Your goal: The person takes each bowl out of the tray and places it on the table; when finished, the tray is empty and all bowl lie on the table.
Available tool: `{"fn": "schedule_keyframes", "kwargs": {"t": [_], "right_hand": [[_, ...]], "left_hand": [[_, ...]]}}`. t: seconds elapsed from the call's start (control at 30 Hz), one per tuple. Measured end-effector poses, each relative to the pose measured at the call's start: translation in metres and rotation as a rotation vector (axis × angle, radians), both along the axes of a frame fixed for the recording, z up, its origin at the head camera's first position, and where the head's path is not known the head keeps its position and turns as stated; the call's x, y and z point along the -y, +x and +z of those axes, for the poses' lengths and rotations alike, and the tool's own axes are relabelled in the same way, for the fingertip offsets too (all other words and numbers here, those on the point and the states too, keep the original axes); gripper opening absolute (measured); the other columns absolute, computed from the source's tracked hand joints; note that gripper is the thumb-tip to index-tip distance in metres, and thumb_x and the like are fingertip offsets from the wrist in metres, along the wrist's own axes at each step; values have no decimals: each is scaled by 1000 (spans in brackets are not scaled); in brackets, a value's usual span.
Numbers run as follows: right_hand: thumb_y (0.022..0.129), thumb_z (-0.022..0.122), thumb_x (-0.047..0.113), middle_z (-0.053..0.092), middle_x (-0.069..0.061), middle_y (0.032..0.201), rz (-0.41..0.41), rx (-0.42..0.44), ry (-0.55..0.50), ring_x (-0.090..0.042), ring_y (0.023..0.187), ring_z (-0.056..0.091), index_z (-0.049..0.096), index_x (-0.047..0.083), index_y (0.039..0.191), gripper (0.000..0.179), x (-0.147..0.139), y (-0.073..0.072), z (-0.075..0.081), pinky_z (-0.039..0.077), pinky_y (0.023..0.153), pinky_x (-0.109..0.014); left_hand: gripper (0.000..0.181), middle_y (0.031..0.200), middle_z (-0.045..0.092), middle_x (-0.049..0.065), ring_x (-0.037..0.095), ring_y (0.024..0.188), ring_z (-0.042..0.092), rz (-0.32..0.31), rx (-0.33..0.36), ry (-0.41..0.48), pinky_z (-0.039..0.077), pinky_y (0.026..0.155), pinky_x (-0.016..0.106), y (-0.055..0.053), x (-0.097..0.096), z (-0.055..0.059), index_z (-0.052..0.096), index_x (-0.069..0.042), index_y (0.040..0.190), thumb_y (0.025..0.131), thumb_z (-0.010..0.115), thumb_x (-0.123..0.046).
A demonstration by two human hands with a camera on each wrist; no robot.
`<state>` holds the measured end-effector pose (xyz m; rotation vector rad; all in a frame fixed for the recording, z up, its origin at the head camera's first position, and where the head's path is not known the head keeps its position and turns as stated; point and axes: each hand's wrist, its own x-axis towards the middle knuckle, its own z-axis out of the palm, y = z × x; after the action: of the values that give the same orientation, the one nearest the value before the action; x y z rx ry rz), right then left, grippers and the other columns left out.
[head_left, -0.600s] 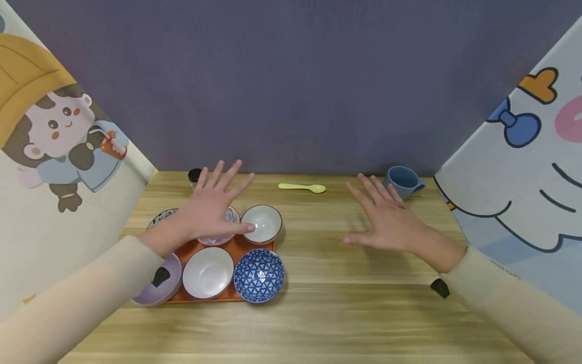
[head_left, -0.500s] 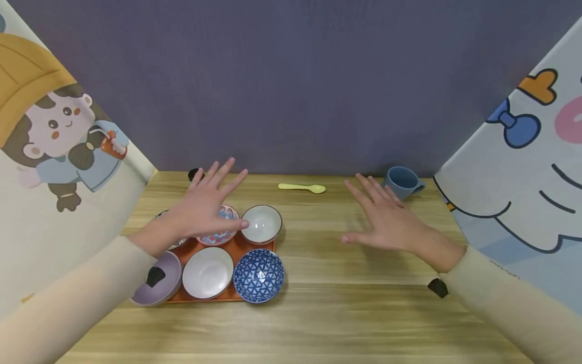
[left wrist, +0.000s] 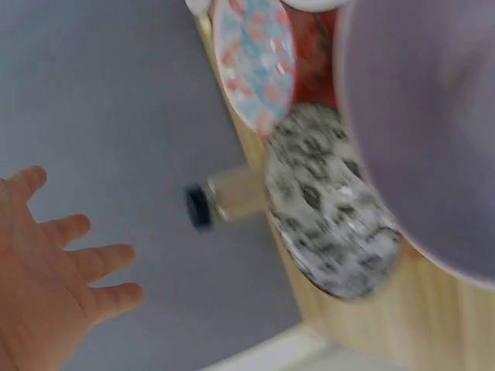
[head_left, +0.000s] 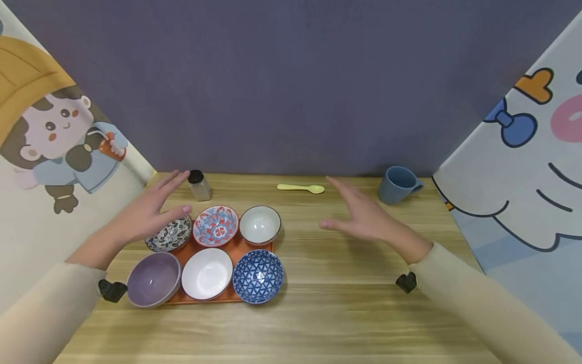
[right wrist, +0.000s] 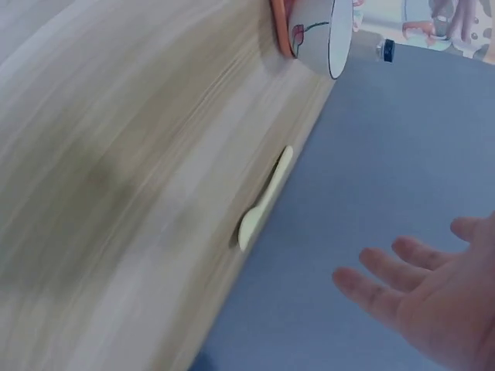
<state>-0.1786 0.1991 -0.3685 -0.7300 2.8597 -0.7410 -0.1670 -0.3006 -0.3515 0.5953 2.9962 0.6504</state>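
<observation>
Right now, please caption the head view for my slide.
Left hand and right hand, empty, above a table with six bowls, spoon, jar and mug.

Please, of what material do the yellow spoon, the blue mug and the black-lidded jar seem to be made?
The slim yellow spoon: smooth, probably plastic, as its uniform colour suggests. The round blue mug: perhaps ceramic with smooth satin glaze, given its even shading; plastic is possible. The clear black-lidded jar: smooth glass or plastic, since its walls look see-through.
</observation>
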Motion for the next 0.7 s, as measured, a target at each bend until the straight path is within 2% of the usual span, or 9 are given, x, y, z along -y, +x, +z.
{"fn": "schedule_keyframes", "kwargs": {"t": [0.1,0.2,0.37,0.4,0.5,0.6,0.63,0.7], "right_hand": [[87,70,66,32,-10,166,15,69,-81,-37,144,44,19,26,165,101,7,-7,-9,41,111,-62],[89,70,62,40,-10,161,14,158,-173,-36,139,51,27,24,163,93,16,-12,-20,47,106,-58],[92,75,44,48,-15,155,13,290,-336,-41,135,54,35,16,159,83,36,-17,-38,51,105,-52],[93,76,39,48,-15,154,15,313,-364,-41,135,54,36,14,159,82,39,-17,-42,51,105,-51],[93,77,29,46,-18,154,6,385,-436,-41,134,55,35,14,159,79,50,-18,-54,52,104,-48],[93,77,22,45,-22,154,-9,434,-501,-43,132,55,34,12,159,78,58,-18,-66,53,102,-46],[93,77,20,44,-24,154,-17,445,-523,-44,132,56,34,10,158,78,60,-19,-71,54,101,-45],[93,76,16,44,-26,154,-32,474,-571,-46,132,55,33,8,158,79,66,-20,-78,55,100,-46]], "left_hand": [[77,169,18,23,59,144,29,40,34,78,25,108,78,2,25,-10,17,-21,166,103,56,-40],[71,166,23,28,61,140,34,76,84,167,29,105,77,6,48,-21,18,-15,166,107,51,-34],[65,157,34,34,61,137,36,118,190,213,35,98,78,23,78,-37,16,-14,166,110,43,-34],[65,157,35,34,56,137,41,123,206,217,40,99,73,26,84,-41,16,-15,166,110,42,-34],[65,156,36,34,21,126,59,132,241,253,53,94,48,35,98,-56,13,-15,166,110,41,-30],[65,155,34,36,-8,110,57,132,301,333,53,84,28,41,108,-70,9,-11,166,111,39,-28],[65,155,33,37,-13,108,56,132,329,367,54,84,27,42,110,-74,9,-10,166,111,39,-27],[66,156,37,28,-11,108,59,130,390,440,56,84,28,44,114,-82,8,-9,166,110,41,-25]]}}
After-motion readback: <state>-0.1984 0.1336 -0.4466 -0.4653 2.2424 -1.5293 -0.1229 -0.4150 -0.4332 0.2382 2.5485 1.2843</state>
